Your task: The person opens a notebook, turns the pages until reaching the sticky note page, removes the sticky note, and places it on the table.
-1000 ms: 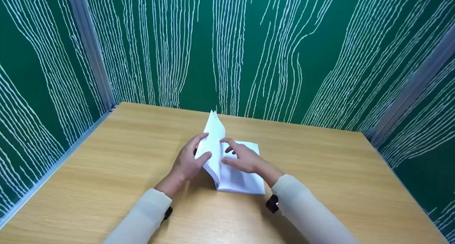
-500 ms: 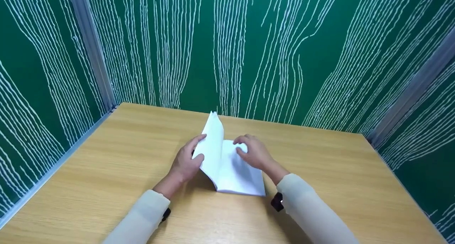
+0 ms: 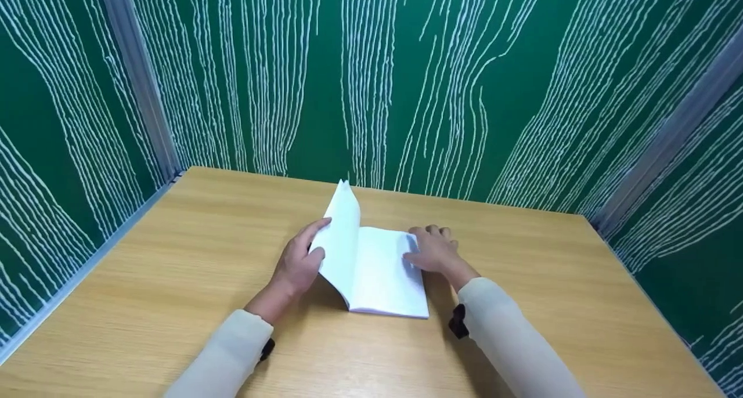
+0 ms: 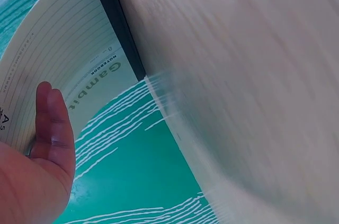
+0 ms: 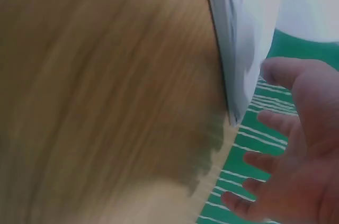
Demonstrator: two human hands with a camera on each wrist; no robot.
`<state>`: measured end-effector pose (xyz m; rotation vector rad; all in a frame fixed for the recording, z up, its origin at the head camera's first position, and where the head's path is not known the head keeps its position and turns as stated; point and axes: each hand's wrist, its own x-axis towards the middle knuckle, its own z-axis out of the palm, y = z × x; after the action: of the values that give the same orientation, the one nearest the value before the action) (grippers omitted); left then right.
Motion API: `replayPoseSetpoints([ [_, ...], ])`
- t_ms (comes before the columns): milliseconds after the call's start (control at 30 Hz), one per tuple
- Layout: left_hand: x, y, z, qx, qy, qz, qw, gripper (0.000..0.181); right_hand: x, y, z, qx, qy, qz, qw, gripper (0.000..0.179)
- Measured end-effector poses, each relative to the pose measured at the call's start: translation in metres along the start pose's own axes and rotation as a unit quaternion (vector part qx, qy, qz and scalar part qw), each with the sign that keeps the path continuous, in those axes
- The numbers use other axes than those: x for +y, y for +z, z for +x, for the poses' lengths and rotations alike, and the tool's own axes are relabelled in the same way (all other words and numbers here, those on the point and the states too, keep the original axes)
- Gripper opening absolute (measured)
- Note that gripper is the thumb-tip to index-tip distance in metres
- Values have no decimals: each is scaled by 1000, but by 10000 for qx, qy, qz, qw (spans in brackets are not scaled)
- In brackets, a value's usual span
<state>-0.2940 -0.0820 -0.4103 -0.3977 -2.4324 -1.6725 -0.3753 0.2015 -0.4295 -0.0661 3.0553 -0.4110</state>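
Note:
A notebook lies spread on the table, its right half flat and white. My left hand grips the raised left half, thumb on the page side and fingers behind it. In the left wrist view, the fingers lie against the notebook's pale lined cover, which is printed "Gambit" and has a dark spine. My right hand is at the right edge of the flat pages, fingers spread and loosely bent. The right wrist view has its thumb close to the page corner.
The wooden table extends around the notebook on every side. Green walls with white wavy lines rise behind the table and along both sides. Dark wrist devices show under the pale sleeves.
My right hand has moved right, from beside the raised pages across to the right edge of the flat half. My left hand still holds the raised half, which leans slightly further left.

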Motion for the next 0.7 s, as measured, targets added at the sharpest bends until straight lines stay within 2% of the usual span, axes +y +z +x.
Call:
replayPoseSetpoints([
  [400,0,1,0,-31,83,37,10000,59,14,2,-1,-603,77,-164,9980,73],
  [700,-3,-2,0,4,84,-8,10000,61,11,3,3,-421,-94,-245,9988,68],
])
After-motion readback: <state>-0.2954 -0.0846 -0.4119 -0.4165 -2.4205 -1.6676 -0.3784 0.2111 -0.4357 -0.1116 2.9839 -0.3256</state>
